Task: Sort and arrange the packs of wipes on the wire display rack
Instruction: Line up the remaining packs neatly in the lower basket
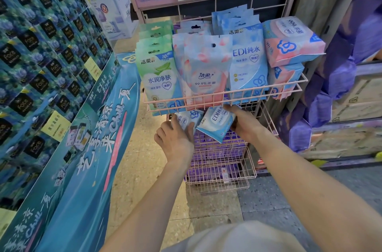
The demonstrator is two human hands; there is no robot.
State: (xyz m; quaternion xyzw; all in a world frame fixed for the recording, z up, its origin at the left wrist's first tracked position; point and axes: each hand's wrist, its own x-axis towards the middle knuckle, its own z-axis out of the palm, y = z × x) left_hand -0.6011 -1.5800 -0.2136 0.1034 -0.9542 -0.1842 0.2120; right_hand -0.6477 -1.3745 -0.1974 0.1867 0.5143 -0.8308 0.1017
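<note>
In the top basket (297, 86), packs are stood in a left row (159, 78) at the left edge, a middle row (206, 74) and a right row (248, 61). At the right edge an upper large pack (293, 41) is laid on a lower large pack (283, 80). Under the front edge, a left small pack (187, 120) is held beside a right small pack (217, 123).

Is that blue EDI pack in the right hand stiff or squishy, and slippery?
Probably soft and squashy: the blue EDI pack is a film pouch. Likely light, since the right hand holds it tilted by one edge. Its glossy wrap may be slippery; the left hand grips a second pack.
</note>
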